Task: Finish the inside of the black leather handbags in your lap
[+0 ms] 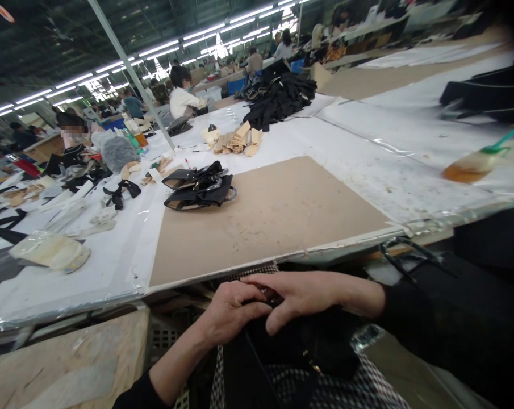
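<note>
A black bag-like piece (312, 338) with a small gold-coloured fitting rests on the checked cloth over my lap, below the table edge. My left hand (235, 309) is bent over its upper edge, thumb and fingers closing on the black material. From the right, my right hand (301, 292) lies across the top of the same piece, fingertips meeting those of the left. Its fingers curl over, and what is under them is partly hidden. Two black bags (199, 190) lie stacked on the brown sheet (274, 210) on the table.
A bottle of amber liquid (469, 165) stands at the right. Beyond the sheet are tan pieces (238, 140) and a heap of black pieces (278, 96). A plastic container (52, 250) lies at the left. Below is a wooden board (69, 358). People sit across the table.
</note>
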The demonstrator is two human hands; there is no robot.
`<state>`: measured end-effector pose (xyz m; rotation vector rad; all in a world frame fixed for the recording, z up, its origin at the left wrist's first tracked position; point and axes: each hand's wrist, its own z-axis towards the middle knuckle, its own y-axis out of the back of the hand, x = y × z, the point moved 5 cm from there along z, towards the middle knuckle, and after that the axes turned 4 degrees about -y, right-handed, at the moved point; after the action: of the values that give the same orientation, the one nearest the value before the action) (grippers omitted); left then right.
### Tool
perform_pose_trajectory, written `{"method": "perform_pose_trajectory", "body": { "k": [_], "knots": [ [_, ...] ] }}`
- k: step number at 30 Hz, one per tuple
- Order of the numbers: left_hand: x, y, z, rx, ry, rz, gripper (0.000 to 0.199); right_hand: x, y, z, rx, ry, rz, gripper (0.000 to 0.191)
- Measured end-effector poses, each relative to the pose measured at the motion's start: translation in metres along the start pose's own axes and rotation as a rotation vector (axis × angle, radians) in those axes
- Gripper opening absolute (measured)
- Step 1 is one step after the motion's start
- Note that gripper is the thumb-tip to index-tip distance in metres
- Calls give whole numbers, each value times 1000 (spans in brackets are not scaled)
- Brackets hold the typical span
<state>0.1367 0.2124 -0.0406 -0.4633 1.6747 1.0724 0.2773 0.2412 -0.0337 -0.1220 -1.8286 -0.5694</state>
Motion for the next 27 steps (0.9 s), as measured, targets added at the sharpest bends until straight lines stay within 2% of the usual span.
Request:
{"method": "perform_pose_trajectory", "body": {
  "k": [2, 4, 8, 10, 12, 15, 20, 27],
  "knots": [
    [-5, 0, 2, -29, -7, -74, 14, 7, -4, 20, -39, 18, -95, 76],
    [-4, 4, -1, -69, 28, -128, 18, 7, -5, 28, -57, -19, -177, 67],
    [16, 21, -22, -132, 240, -160, 47, -7, 3, 23, -32, -122, -211, 55],
    [24, 26, -34, -100, 327, -140, 41, -14, 2, 21, 24, -149, -132, 48],
    [26, 28, -40, -47, 358, -111, 30, -17, -1, 24, 77, -148, -45, 42],
    [22, 29, -41, -33, 349, -25, 23, -17, -4, 30, 77, -102, 2, 34],
    [14, 30, -33, -69, 289, 160, 22, -19, -3, 32, -45, -69, -60, 26],
    [6, 20, -22, -10, 164, 372, 24, -21, -9, 26, -152, 16, -108, 21]
  ]
}}
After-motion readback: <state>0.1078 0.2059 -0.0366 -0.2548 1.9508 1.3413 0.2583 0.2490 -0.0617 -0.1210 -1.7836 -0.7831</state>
